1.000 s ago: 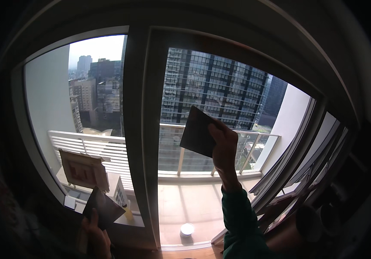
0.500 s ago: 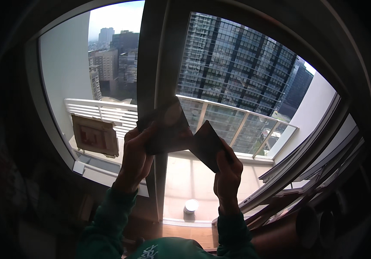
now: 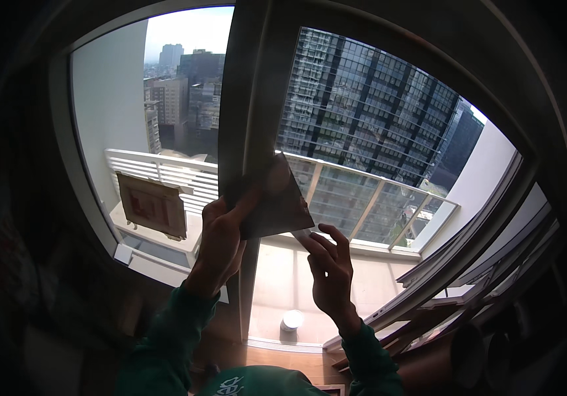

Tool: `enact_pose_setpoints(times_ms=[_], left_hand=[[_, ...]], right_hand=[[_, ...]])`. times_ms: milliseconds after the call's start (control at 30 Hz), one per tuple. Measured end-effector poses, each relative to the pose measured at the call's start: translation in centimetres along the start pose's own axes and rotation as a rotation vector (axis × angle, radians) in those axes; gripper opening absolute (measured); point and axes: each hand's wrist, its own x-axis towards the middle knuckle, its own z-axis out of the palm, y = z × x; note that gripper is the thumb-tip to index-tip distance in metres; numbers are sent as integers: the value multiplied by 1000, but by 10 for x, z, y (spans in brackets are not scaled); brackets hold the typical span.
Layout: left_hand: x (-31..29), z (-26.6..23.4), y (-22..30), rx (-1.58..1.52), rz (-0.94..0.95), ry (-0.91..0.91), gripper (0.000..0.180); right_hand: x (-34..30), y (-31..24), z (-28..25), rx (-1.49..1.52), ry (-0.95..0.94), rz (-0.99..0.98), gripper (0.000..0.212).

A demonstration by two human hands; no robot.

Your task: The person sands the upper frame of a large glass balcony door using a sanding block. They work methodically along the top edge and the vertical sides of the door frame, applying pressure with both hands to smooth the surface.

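My left hand (image 3: 216, 247) is closed on a thin, dark, flat square sheet (image 3: 273, 204), raised in front of the window's upright frame. A paler round patch shows near the sheet's top, and backlight hides its other details. My right hand (image 3: 331, 277) is up at the sheet's lower right corner. Its fingers are bent toward one another, with a small pale, see-through bit at their tips. Whether that bit is separate or part of the sheet, I cannot make out.
Beyond the glass lies a balcony with a railing (image 3: 369, 204). A brown framed board (image 3: 153, 206) leans by white slats, and a small white tub (image 3: 291, 321) stands on the balcony floor. Flat panels (image 3: 455, 284) lean at right beside the door frame (image 3: 247, 165).
The smaller dark piece that my right hand held no longer shows there. That hand has moved slightly left, its fingers now at the sheet's corner. My left hand keeps its hold.
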Motion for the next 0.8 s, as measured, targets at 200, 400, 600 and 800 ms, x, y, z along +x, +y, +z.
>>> enact_pose_setpoints(times_ms=[200,400,600,800], left_hand=[[-25,-33,22,11,128,20,25],[-49,-63,28,6,138,93,27],[-69,-74,43,68,151,161,29],[-89,-91,57,132,224,231,29]], right_hand=[[79,-1,-60,-188,362,-187,42],[185,2,-91,540,500,104,33],[244,4,-50,886,453,-67,30],[291,9,-9,1127,551,-35,23]])
